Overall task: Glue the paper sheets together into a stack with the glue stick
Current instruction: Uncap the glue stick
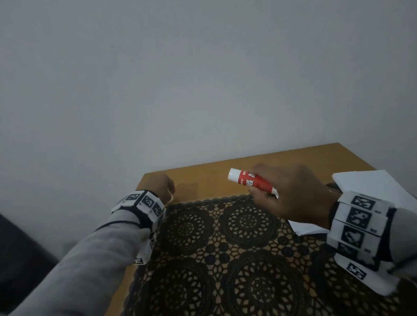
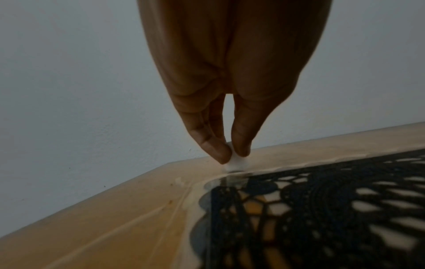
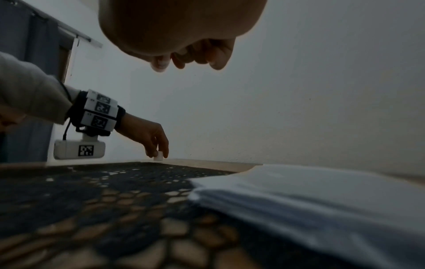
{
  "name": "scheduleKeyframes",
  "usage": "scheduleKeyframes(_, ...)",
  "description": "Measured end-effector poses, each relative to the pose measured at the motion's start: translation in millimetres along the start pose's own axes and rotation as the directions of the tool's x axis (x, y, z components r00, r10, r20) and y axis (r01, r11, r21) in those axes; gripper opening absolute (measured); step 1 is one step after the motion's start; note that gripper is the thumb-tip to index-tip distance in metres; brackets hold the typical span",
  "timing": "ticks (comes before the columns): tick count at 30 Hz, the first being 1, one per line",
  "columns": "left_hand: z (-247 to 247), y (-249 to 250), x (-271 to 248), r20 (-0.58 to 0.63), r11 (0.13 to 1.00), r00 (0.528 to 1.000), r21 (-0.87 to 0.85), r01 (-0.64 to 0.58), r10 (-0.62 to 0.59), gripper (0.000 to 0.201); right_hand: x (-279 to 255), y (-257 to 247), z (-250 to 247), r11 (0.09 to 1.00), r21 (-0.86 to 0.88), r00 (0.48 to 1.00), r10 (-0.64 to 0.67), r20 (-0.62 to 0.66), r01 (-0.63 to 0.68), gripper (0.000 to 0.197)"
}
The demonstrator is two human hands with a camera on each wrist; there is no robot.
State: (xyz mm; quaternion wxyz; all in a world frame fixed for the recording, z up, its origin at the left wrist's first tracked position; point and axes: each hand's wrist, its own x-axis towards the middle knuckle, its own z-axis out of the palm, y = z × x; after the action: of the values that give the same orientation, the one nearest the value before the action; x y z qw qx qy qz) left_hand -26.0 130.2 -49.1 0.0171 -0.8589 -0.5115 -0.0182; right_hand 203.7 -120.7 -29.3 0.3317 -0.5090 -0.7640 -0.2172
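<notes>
- The right hand (image 1: 288,194) grips a glue stick (image 1: 252,183) above the far middle of the wooden surface (image 1: 204,180), fingers curled round the tube, its white end pointing left and away from the person.
- The glue stick shows a red label with white lettering; its near end is hidden behind the fingers.
- The left hand (image 1: 161,187) pinches a small white cap (image 2: 236,162) between thumb and fingertips (image 2: 217,151) at the far left corner of the surface, just beyond the edge of a black lace mat (image 1: 220,254); the cap touches or sits just above the wood, which one cannot tell.
- The two hands are well apart, the glue stick between them but nearer the right.
- A pile of white paper sheets (image 1: 375,186) lies on the right side of the surface, partly under the right wrist, its near corner overlapping the mat; the sheets' edges are loosely fanned in the right wrist view.
- Both wrists wear bands with black-and-white markers over grey sleeves.
</notes>
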Motion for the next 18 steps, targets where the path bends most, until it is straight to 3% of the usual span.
scheduleKeyframes(7, -1.0, 5.9, -15.6, -0.038, 0.993, 0.999, -0.118, 0.012, -0.017, 0.042, -0.4, 1.8, 1.1, 0.917, 0.243, 0.948, 0.314, 0.044, -0.315, 0.036)
scheduleKeyframes(10, -29.1, 39.7, -42.2, -0.143, 0.911, 0.987, -0.392, -0.128, 0.077, 0.039, 6.5, 4.7, -2.8, 0.865, 0.35, 0.93, 0.364, 0.057, -0.36, 0.033)
scheduleKeyframes(11, -40.0, 55.3, -53.5, -0.138, 0.799, 0.983, -0.574, -0.18, 0.122, 0.034, 8.5, 5.1, -3.0, 0.843, 0.391, 0.924, 0.378, 0.057, -0.369, 0.031)
scheduleKeyframes(12, -49.4, 71.8, -65.9, -0.104, 0.617, 0.978, -0.763, -0.194, 0.178, 0.03, 10.1, 3.9, -3.5, 0.817, 0.428, 0.914, 0.401, 0.061, -0.387, 0.028)
scheduleKeyframes(14, -62.9, 102.0, -90.8, -0.036, 0.253, 0.961, -0.961, -0.109, 0.276, 0.027, 11.2, -1.9, -4.0, 0.78, 0.453, 0.891, 0.447, 0.08, -0.432, 0.024)
scheduleKeyframes(16, -66.7, 126.4, -109.2, -0.042, 0.053, 0.943, -0.997, -0.063, 0.329, 0.032, 10.0, -11.3, -5.3, 0.768, 0.448, 0.881, 0.459, 0.111, -0.457, 0.02)
scheduleKeyframes(18, -67.4, 145.0, -122.6, -0.106, -0.079, 0.94, -0.993, -0.084, 0.325, 0.038, 7.4, -22.1, -9.8, 0.754, 0.463, 0.88, 0.451, 0.15, -0.466, 0.017)
